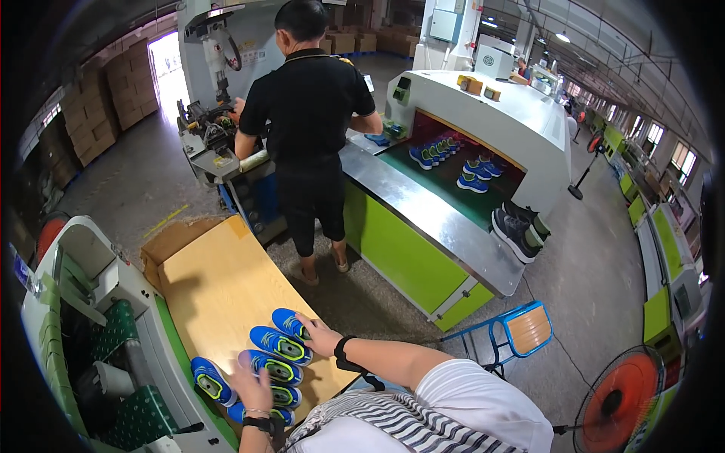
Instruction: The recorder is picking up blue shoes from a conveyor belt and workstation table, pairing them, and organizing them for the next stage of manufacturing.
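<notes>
Several small blue shoes with lime-green insoles lie on a wooden tabletop (219, 287) in front of me. My right hand (321, 336) rests flat on the end of the farthest blue shoe (291, 325), fingers spread. My left hand (253, 385), slightly blurred, hovers open over the middle shoes (276, 368). Another blue shoe (210, 380) lies apart at the table's left edge. A black band sits on each wrist.
A person in black (310, 128) stands with their back to me at a green conveyor machine (423, 226) carrying more blue shoes (472, 181). A blue stool (521, 332) and a red fan (623, 396) stand at the right. A white and green machine (91, 332) borders the table's left.
</notes>
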The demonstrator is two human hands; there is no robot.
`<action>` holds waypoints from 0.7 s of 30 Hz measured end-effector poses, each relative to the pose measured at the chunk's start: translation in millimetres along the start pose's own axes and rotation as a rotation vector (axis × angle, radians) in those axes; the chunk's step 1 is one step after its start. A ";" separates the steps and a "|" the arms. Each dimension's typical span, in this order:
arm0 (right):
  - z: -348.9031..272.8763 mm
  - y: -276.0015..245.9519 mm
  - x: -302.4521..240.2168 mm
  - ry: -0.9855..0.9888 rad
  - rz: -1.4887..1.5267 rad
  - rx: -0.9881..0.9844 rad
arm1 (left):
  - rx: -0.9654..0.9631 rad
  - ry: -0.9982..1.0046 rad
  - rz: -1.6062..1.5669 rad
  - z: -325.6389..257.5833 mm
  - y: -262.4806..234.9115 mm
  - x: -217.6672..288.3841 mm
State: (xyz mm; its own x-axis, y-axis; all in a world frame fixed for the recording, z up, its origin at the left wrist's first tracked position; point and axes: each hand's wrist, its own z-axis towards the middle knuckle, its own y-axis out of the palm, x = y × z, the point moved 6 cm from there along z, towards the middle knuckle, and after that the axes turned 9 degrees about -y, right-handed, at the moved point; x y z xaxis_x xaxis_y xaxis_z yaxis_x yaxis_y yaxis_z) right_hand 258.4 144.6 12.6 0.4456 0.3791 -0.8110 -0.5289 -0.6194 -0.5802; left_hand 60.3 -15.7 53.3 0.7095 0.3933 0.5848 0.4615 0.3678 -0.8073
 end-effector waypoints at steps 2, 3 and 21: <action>-2.2 -0.2 -2.9 0.010 -0.005 -0.004 | -0.279 0.054 0.029 -19.1 19.9 16.3; -2.7 -0.3 -2.7 0.023 -0.008 -0.008 | -0.157 0.154 0.248 -29.9 15.1 29.4; -2.7 -1.2 0.4 0.011 -0.006 0.003 | -0.143 0.143 0.105 -26.5 15.4 24.3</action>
State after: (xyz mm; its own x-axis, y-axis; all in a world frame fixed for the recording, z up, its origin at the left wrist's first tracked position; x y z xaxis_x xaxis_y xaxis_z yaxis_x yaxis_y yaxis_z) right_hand 261.1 143.6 13.2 0.4562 0.3755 -0.8068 -0.5285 -0.6151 -0.5851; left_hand 98.8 -22.8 53.0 0.8211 0.2962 0.4879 0.4446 0.2043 -0.8721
